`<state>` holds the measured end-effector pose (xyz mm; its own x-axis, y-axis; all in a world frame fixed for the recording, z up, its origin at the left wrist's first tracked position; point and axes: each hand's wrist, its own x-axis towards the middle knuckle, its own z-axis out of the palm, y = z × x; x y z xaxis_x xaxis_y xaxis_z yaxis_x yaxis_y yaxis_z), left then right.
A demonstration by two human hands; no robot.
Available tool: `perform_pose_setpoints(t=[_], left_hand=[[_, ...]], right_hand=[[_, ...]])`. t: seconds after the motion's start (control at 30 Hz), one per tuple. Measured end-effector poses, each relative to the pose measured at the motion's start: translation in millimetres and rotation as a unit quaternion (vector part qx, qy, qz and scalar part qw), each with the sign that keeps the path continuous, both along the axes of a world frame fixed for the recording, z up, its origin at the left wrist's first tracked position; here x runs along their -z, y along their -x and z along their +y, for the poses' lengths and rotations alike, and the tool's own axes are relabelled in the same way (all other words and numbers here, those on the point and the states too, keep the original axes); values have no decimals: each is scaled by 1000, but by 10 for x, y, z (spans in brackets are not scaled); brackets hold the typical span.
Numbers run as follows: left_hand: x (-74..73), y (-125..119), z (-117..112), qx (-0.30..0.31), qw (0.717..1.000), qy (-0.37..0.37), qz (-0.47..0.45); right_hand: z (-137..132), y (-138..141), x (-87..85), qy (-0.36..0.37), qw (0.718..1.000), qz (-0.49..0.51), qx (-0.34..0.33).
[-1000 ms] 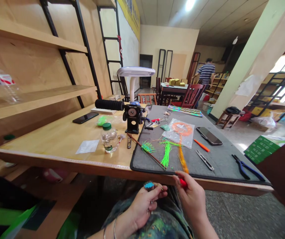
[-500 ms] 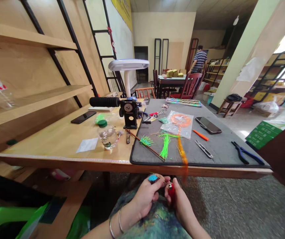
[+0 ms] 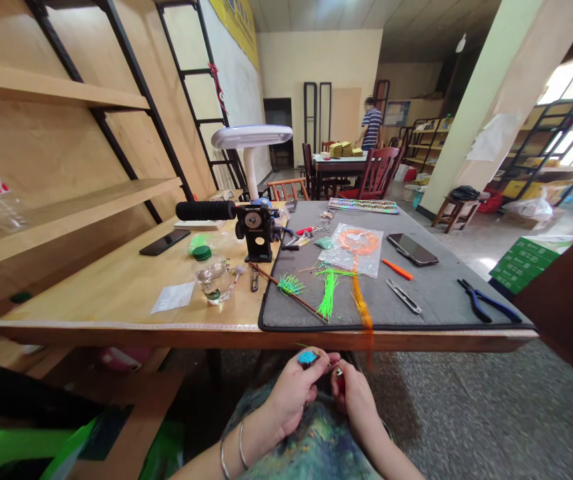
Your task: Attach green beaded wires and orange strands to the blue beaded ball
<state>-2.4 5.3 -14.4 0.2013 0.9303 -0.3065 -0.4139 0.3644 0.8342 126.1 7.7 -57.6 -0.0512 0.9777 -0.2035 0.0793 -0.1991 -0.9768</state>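
Over my lap, my left hand (image 3: 291, 393) pinches a small bright blue piece (image 3: 307, 357) with thin strands at its edge; its exact kind is not clear. Close beside it, my right hand (image 3: 361, 400) is closed around a red lighter (image 3: 340, 381), whose metal top faces the left fingertips. Most of the lighter is hidden by the fingers. Both sets of fingertips nearly meet just below the table's front edge. On the grey mat (image 3: 296, 321) beyond lie bright green strands (image 3: 327, 293), a green fringed piece (image 3: 291, 285) on a brown stick, and orange strands (image 3: 360, 303) hanging over the edge.
Scissor-like snips (image 3: 403, 296), blue-handled pliers (image 3: 486, 303), an orange tool (image 3: 397, 269) and a phone (image 3: 413, 249) lie on the mat. Left of it stand a black clamp device (image 3: 257, 233), a clear cup (image 3: 214, 283) and a lamp (image 3: 251, 137). A person (image 3: 370, 127) stands far behind.
My right hand has turned and drawn closer to the left fingertips, covering more of the red lighter. The view has shifted slightly, and the person at the back has moved.
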Motion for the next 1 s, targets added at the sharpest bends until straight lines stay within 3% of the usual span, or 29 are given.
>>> perform_pose_setpoints(t=[1.0], left_hand=[[-50,-27,-15,-21,1000,3,20]], right_hand=[[-9,34,-119,-12,999,-34,-12]])
